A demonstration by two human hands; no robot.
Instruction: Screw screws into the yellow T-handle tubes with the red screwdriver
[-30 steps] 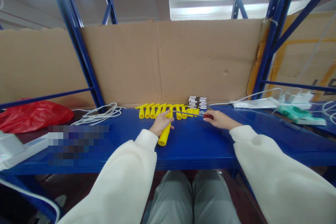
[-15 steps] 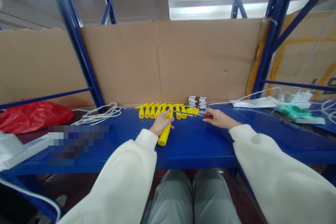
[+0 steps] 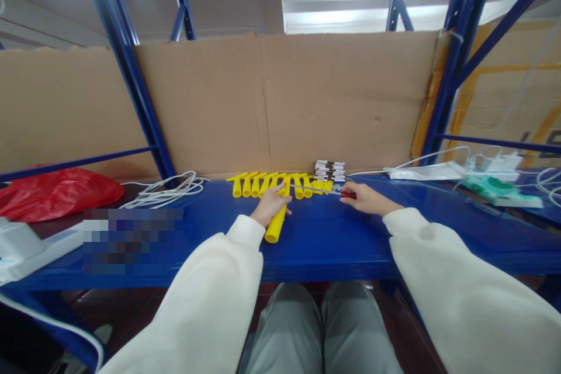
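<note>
My left hand [image 3: 270, 205] is closed round a yellow plastic tube-shaped part [image 3: 275, 227], whose open round end points towards me. In my right hand [image 3: 362, 196] is the red handle of a screwdriver [image 3: 348, 194]. Its thin metal shaft runs left to the upper end of the yellow part near my left fingers; whether the tip touches a screw is too small to tell. Behind my hands several more yellow parts [image 3: 246, 188] stand in a row. Small yellow pieces [image 3: 323, 186] and tiny metal bits [image 3: 336, 187] lie between the row and my right hand.
A stack of white packets [image 3: 329, 170] stands against the cardboard wall [image 3: 210, 111]. White cables [image 3: 169, 191] and a red bag [image 3: 56, 191] lie at left. To the right are a white strip [image 3: 427, 171], a green item [image 3: 491, 187] and plugs on the blue table [image 3: 324, 251].
Almost nothing differs. Both hands keep their hold on the yellow part and the screwdriver, and the whole view has shifted very slightly.
</note>
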